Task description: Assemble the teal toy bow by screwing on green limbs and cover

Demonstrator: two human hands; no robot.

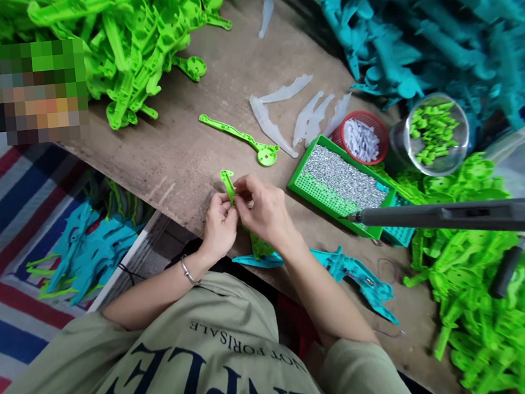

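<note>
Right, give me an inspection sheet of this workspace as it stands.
Surface: brown worktop, scuffed near its edge.
Work pieces: slim green part, held; disc-ended green part lying beyond it; teal part at the near edge.
Clutter: translucent strips; green tray of silvery pieces, probably screws; red basket of white pieces; clear container of green pieces; green piles; teal pile.
Hands: left hand pinches the slim green part; right hand at it, grip partly hidden.
Cables: thin wire beside the teal part; dark cord by the worktop's left edge.
Surroundings: striped sheet at left, teal and green parts on it; gray tool, tip over the tray.
</note>
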